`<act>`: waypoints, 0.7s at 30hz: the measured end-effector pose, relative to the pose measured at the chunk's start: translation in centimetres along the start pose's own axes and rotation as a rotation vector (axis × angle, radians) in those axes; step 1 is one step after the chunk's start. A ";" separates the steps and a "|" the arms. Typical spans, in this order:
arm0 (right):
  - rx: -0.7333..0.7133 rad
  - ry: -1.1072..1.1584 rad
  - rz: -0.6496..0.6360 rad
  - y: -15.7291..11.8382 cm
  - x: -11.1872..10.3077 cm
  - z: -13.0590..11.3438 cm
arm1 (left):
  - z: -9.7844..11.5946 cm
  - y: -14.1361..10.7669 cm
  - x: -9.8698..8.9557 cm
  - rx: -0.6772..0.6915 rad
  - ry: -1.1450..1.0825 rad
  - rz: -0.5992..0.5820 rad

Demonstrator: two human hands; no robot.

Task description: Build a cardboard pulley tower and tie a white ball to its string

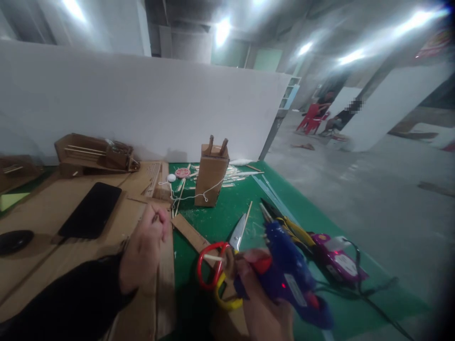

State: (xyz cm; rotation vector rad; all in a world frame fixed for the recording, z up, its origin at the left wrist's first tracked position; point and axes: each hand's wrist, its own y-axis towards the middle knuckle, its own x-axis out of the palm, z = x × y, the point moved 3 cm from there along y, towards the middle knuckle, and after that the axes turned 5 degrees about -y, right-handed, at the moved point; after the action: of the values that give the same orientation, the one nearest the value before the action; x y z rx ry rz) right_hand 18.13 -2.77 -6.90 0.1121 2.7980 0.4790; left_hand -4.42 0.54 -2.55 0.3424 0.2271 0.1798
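Observation:
My right hand [261, 298] grips a blue hot glue gun [293, 274] with a red trigger, its nozzle pointing up and away. By the fingertips of that hand is a small brown cardboard piece [229, 263] with a pale stick; whether the hand holds it too, I cannot tell. Scissors [237, 233] with red and yellow handles lie just beyond, partly hidden. My left hand [148, 241] is closed above the cardboard's edge, and what its fingers hold, if anything, is hidden. Ahead stands an upright cardboard box [210, 177] with two prongs on top and white string across it.
A black phone [91, 210] and a dark mouse [16, 242] rest on cardboard sheets at left, near a cardboard model [95, 154]. Pliers [289, 228] and a purple power strip [337, 260] with cables lie at right. Behind rises a white partition [149, 104]; people sit far off.

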 end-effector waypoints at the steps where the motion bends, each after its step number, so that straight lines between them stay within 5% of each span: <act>1: 0.064 0.068 0.050 0.2 -0.2 -0.1 | 0.1 0.5 -0.3 -0.015 0.017 -0.035; 5: 0.352 0.531 0.093 1.1 0.7 -1.1 | 1.0 -0.3 1.2 -0.081 0.048 -0.397; 9: 0.523 0.878 0.009 1.3 2.4 -1.5 | 2.1 -2.5 4.0 -0.144 -0.093 -0.569; 16: 0.670 0.834 -0.062 0.7 3.1 -0.5 | 2.1 -1.8 5.4 -0.196 -0.365 -0.486; 21: 0.582 0.682 -0.073 1.3 2.2 0.0 | 2.3 -1.6 4.5 -0.183 -0.338 -0.463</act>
State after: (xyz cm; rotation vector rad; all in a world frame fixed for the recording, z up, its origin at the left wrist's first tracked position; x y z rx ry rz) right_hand 16.04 -1.23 -7.09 -0.0428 3.5018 -0.4181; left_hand 0.70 -0.67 -1.81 0.1276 -0.0482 -0.3124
